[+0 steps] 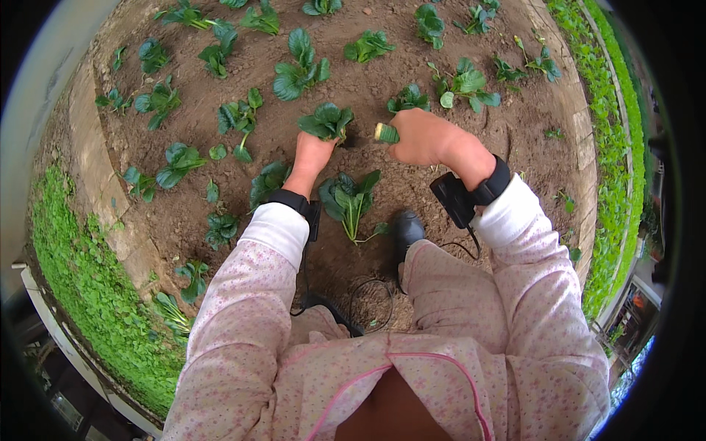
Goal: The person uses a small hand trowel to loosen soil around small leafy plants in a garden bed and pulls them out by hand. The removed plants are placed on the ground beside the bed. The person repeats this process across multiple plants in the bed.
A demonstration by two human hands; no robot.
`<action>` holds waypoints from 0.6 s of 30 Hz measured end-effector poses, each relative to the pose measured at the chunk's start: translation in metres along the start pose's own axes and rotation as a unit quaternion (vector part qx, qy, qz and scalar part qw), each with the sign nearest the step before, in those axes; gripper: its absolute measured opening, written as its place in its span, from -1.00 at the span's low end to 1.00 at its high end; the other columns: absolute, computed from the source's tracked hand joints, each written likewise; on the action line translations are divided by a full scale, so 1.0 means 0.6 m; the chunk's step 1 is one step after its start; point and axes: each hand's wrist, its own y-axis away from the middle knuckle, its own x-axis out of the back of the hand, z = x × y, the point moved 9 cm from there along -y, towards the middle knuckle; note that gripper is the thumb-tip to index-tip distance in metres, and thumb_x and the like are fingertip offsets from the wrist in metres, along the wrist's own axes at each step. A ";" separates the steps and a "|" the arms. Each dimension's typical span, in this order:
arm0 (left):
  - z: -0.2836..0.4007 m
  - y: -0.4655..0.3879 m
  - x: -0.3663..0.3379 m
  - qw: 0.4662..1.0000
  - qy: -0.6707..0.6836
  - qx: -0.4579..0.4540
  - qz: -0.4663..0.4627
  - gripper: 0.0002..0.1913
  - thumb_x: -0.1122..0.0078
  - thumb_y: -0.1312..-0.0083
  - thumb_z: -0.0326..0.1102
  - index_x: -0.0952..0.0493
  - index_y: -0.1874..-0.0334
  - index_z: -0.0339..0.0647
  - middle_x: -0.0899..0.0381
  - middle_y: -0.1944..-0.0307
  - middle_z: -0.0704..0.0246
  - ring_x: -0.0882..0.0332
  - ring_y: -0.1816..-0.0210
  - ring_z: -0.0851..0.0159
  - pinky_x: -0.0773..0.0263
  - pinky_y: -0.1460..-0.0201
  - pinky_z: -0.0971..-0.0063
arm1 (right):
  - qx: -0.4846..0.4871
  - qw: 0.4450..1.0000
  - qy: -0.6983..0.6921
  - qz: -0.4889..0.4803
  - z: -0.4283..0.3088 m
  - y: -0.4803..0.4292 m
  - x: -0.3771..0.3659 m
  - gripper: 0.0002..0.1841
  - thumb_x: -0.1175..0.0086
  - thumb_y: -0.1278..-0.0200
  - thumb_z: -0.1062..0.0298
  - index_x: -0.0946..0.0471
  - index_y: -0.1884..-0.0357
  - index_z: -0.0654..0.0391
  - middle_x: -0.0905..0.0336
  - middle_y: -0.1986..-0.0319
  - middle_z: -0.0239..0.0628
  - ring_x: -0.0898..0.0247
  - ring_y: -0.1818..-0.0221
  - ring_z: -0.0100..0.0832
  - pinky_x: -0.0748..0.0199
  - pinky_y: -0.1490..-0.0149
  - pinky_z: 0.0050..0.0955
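My left hand [313,155] is around the base of a dark leafy green plant [326,120], and the leaves cover its fingertips. Just right of that plant the soil shows a dark hollow [351,141]. In my right hand [427,138] is a tool handle [387,133], wrapped in green with a pale yellow end. The rest of the tool is hidden behind the fist. Another leafy green [409,98] stands just beyond my right knuckles. Nearer my feet, a larger leafy green [348,201] leans over with its pale stalks showing.
Several more leafy greens [300,69] stand in rows across the brown soil [331,160]. Paved strips [102,143] border the bed, with dense green seedlings [94,275] beyond. A black cable [391,300] loops on the ground beside my dark shoe [407,234].
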 end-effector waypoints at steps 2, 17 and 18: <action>0.000 0.002 -0.012 1.000 -0.024 -0.007 -0.011 -0.68 -0.28 -0.11 -0.39 -0.53 0.07 -0.24 -0.61 0.19 0.22 -0.56 0.16 0.20 -0.41 0.12 0.34 | 0.001 1.000 0.013 0.022 0.011 0.013 0.005 -0.71 -0.03 0.07 0.34 -0.57 0.37 0.39 -0.55 0.34 0.19 -0.51 0.17 0.04 -0.48 0.05 -0.20; -0.092 0.020 -0.083 0.989 -0.143 0.046 0.008 -0.75 -0.13 -0.17 -0.39 -0.54 0.09 -0.17 -0.58 0.16 0.13 -0.50 0.12 -0.06 -0.44 0.09 0.20 | 0.013 0.997 -0.039 0.059 0.042 0.061 0.022 -0.67 -0.13 0.08 0.25 -0.50 0.33 0.32 -0.52 0.40 0.14 -0.46 0.23 0.09 -0.42 0.12 -0.16; -0.092 0.017 -0.084 0.989 -0.143 0.037 0.004 -0.75 -0.12 -0.18 -0.41 -0.53 0.08 -0.18 -0.58 0.16 0.14 -0.52 0.12 -0.03 -0.45 0.10 0.23 | 0.003 0.997 -0.036 0.063 0.045 0.062 0.023 -0.67 -0.12 0.08 0.25 -0.50 0.33 0.32 -0.52 0.40 0.14 -0.46 0.23 0.09 -0.42 0.13 -0.16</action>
